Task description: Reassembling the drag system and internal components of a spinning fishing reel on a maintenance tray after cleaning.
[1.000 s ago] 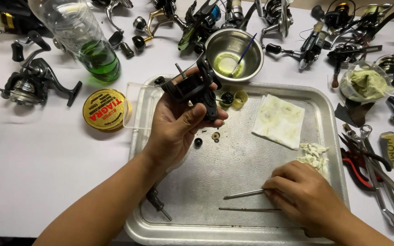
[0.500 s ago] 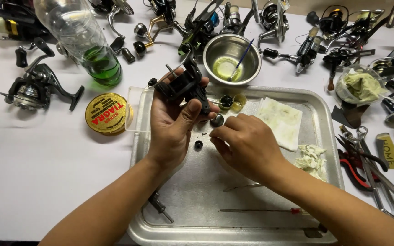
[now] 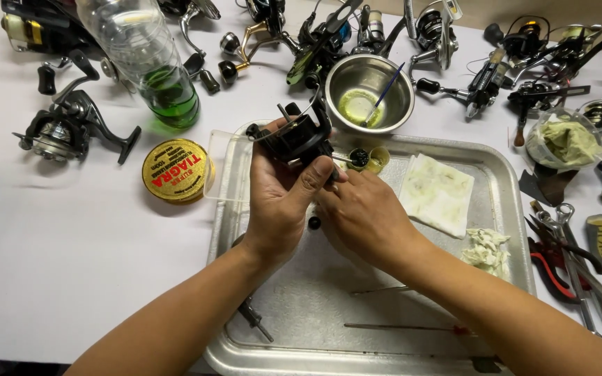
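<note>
The left hand (image 3: 283,202) is gripping the black reel (image 3: 299,136) over the tray's (image 3: 503,209) eleven o'clock corner, fingers wrapped tight. The right hand (image 3: 364,216) is curling in at the reel's five o'clock, touching its underside; whether it is pinching anything, I cannot tell.

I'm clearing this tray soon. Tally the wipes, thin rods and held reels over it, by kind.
Folded white wipe: 1
Crumpled white wad: 1
Thin metal rods: 2
Black reel in the left hand: 1
Total: 5
</note>
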